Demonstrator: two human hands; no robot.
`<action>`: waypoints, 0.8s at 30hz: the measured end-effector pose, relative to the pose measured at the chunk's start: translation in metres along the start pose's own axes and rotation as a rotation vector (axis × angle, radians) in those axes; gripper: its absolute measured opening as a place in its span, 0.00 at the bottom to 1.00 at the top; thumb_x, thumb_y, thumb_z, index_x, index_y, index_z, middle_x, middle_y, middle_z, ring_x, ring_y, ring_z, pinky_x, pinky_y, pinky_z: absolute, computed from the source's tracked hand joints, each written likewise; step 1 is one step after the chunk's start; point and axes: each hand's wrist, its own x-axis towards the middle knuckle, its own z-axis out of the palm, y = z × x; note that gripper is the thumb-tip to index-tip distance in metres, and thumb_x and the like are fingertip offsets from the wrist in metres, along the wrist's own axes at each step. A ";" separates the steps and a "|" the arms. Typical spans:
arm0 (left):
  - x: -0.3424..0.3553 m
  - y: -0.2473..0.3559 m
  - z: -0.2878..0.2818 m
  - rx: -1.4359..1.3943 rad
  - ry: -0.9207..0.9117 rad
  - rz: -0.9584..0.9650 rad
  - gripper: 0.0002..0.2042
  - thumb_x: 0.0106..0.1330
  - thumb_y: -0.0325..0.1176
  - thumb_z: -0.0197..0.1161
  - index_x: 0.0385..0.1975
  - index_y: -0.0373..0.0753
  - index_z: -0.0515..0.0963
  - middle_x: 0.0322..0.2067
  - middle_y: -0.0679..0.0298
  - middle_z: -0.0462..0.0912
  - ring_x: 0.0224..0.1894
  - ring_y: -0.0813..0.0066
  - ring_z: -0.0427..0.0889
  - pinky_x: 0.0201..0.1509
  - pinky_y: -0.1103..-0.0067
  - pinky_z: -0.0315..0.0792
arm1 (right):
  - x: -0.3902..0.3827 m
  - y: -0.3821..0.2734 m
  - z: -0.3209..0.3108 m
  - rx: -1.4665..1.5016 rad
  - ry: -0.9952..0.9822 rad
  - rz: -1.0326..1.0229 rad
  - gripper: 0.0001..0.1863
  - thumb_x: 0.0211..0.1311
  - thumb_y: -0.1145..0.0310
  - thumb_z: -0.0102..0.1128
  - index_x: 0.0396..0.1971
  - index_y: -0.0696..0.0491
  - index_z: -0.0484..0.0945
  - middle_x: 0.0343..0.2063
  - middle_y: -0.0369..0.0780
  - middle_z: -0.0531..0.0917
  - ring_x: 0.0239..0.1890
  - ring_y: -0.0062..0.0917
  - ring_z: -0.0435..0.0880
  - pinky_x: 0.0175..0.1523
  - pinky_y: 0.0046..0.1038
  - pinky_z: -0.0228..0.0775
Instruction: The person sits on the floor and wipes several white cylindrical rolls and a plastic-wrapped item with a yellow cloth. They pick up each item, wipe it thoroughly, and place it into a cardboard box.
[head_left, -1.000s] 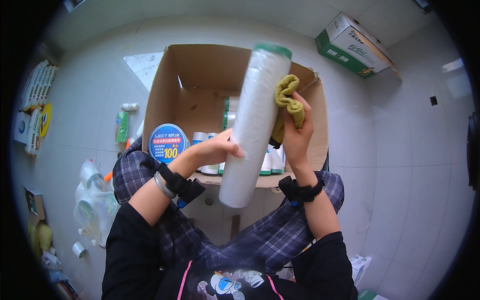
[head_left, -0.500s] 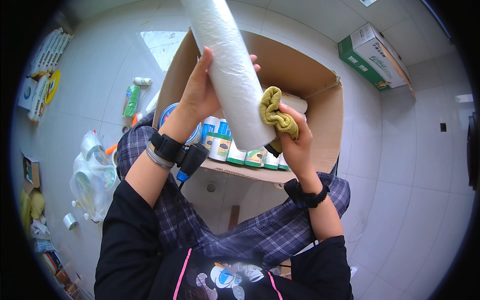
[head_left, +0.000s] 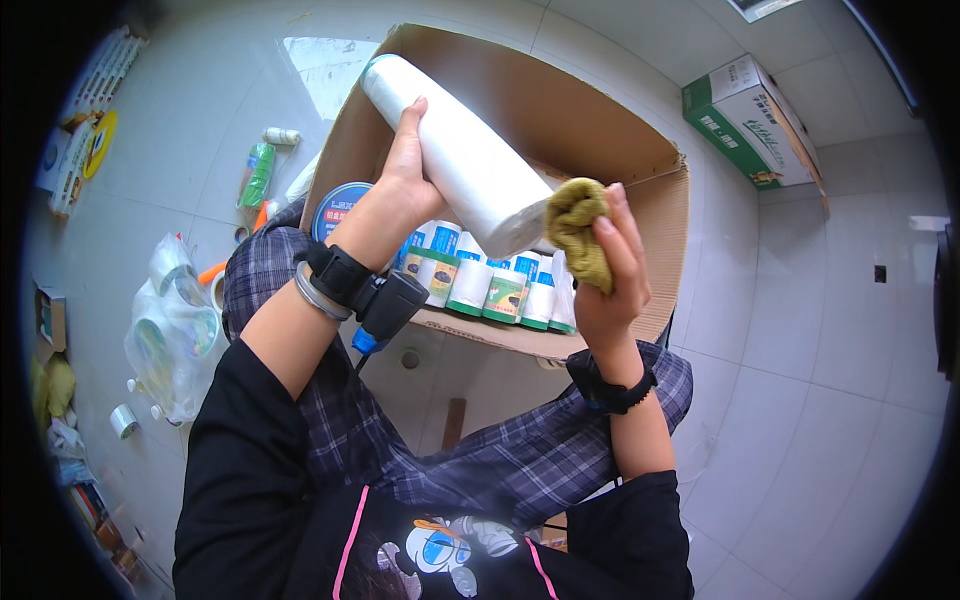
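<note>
My left hand (head_left: 408, 185) is wrapped round a thick roll of white plastic film (head_left: 460, 150), held slanting over an open cardboard box (head_left: 610, 115). The roll's lower end points to the right, toward my other hand. Bunched in the fingers of my right hand (head_left: 622, 280) is an olive-yellow cloth (head_left: 577, 230), right beside that lower end; I cannot tell if they touch. Below the roll, several small white rolls with green and blue labels (head_left: 470, 285) stand in the box. A round blue-labelled thing (head_left: 340, 205) shows at the box's left side, partly hidden by my left wrist.
A clear plastic bag of things (head_left: 178, 345) lies on the tiled floor at left, with a small white roll (head_left: 123, 420) near it. Further up are a green packet (head_left: 257, 175) and a yellow ring (head_left: 100, 145). A green and white carton (head_left: 750, 125) stands at far right.
The white roll has come down and tilted further over, so its far end now shows. The cloth has moved from the roll's side to just beyond its lower end.
</note>
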 end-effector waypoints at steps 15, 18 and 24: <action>0.002 0.012 0.002 -0.060 -0.015 0.176 0.33 0.58 0.59 0.47 0.56 0.39 0.59 0.49 0.53 0.71 0.52 0.56 0.72 0.57 0.59 0.65 | -0.009 -0.008 0.017 -0.005 -0.249 -0.137 0.15 0.46 0.80 0.59 0.38 0.56 0.77 0.47 0.45 0.77 0.53 0.39 0.74 0.56 0.36 0.69; 0.001 0.018 0.006 -0.053 -0.006 0.188 0.33 0.58 0.58 0.47 0.56 0.39 0.59 0.48 0.53 0.72 0.51 0.56 0.73 0.56 0.59 0.67 | -0.008 0.007 0.013 -0.054 -0.126 -0.005 0.18 0.45 0.87 0.55 0.40 0.58 0.75 0.47 0.45 0.77 0.53 0.41 0.74 0.57 0.36 0.68; -0.003 0.006 0.001 0.023 0.005 0.186 0.36 0.54 0.61 0.50 0.57 0.41 0.57 0.47 0.56 0.70 0.52 0.60 0.70 0.55 0.59 0.64 | -0.002 0.002 0.006 -0.048 0.008 0.029 0.20 0.49 0.89 0.51 0.44 0.59 0.73 0.49 0.51 0.74 0.54 0.44 0.72 0.58 0.39 0.66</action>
